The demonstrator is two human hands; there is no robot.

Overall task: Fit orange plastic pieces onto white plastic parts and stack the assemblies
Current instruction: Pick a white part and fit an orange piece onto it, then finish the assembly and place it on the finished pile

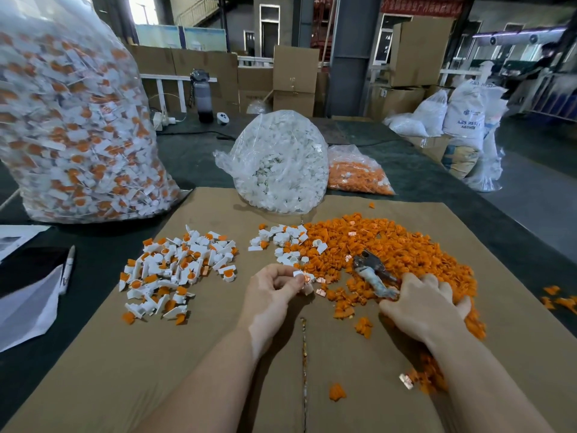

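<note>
Cardboard sheet (187, 354) covers the bench. Left hand (270, 292) pinches a white part (301, 276); right hand (427, 303) curls round a worn tool (373, 273) at the near edge of the orange pile (390, 245). Assemblies (175, 270) lie left. Behind: white-parts bag (281, 164), orange bag (359, 173), large assemblies bag (71, 126).

1. Looks like a warehouse hall: dark floor (530, 189), a grey column (349, 51) in the middle at the back.
2. Cardboard boxes (293, 79) are stacked along the far edge of the table (193, 170), which has a dark cover.
3. Daylight comes through a window (142, 9) top left.
4. White resin sacks (468, 120) stand on the floor off the table's right edge.
</note>
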